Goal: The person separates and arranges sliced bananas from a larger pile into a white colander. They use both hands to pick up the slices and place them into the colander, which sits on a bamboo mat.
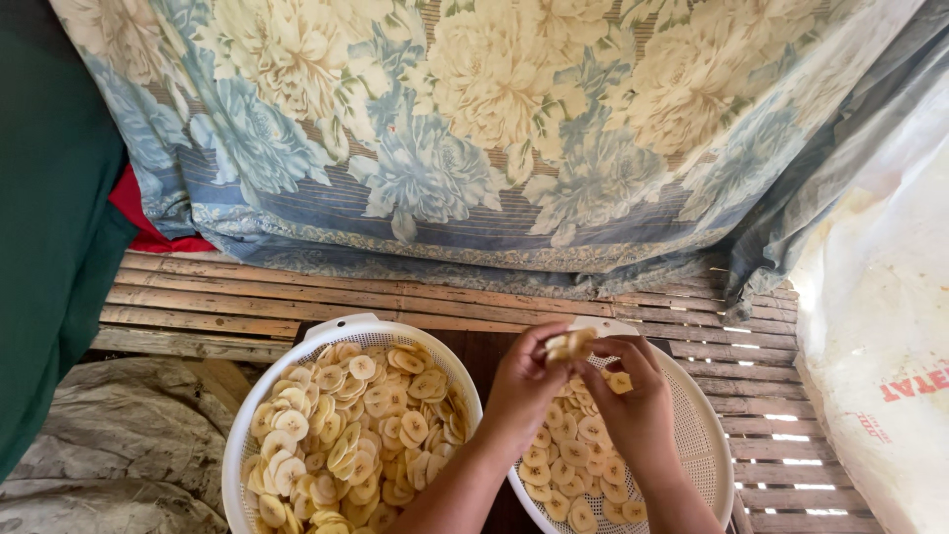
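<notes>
A large floral cloth in cream, blue and green (474,129) hangs across the back, its hem reaching the far edge of a slatted bamboo platform (297,302) that carries the work. At the platform's right edge leans a big white woven sack (875,326); at the left edge hangs dark green fabric (49,218), with crumpled grey sheeting (119,435) below it.

Toward the near edge of the platform stand two round white plastic perforated baskets side by side. The left basket (297,346) is heaped nearly to its rim with thin pale-yellow round fruit slices (346,435). The right basket (707,435) holds a shallower layer of the same slices, covering its near-left part.

Above the right basket's far-left rim the two hands meet. The left hand (524,381) and right hand (638,396) both pinch, with thumb and fingertips, a small clump of stuck-together slices (570,344), held between them; the remaining fingers curl in loosely. One more slice seems tucked under the right hand's fingers.

The clump looks very light, thin and somewhat flexible, likely tacky or damp on its faces, and easy to tear or snap. It is probably best held at its opposite edges with fingertips only, with gentle pressure rather than a squeeze across the flat faces.
</notes>
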